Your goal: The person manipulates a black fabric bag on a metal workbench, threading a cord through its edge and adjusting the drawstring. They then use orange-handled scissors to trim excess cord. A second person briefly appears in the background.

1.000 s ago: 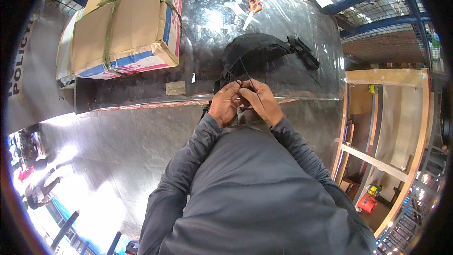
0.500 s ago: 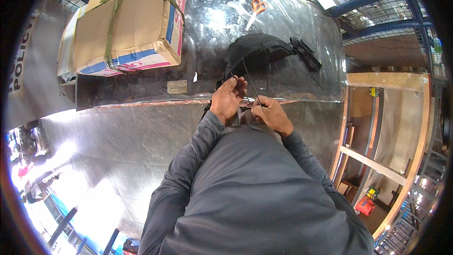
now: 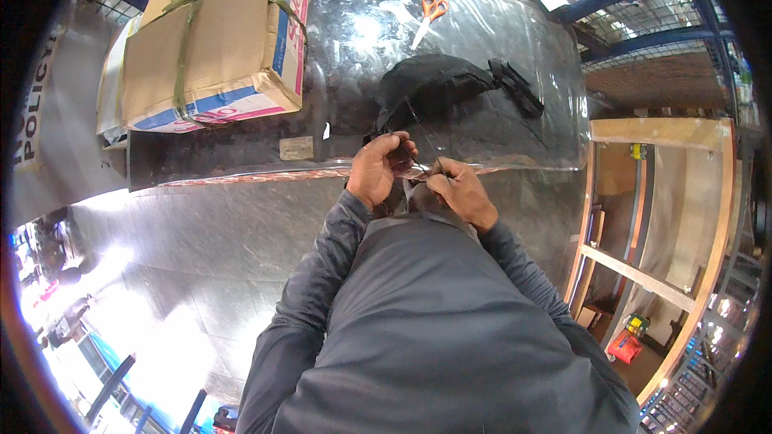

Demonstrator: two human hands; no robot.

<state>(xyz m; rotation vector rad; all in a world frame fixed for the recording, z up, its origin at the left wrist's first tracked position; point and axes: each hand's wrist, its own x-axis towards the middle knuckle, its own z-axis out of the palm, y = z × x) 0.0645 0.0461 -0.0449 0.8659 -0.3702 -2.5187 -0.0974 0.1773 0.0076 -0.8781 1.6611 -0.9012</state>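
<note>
Indoors, black fabric (image 3: 438, 84) on glossy table (image 3: 507, 28).

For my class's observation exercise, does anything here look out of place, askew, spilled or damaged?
Only something minor: the clear plastic tabletop cover looks creased towards its right side, where a smooth sheet would lie flat. No spill is evident.

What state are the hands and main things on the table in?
Left hand: fingers curled, grip unclear.
Right hand: pinched, seemingly on the black cord.
Black cord: nearly straight.
Black fabric item: resting on the table, open or shut unclear.
Scissors: lying flat, blades seemingly closed.
Cardboard box: looks shut, tied with green straps.
</note>
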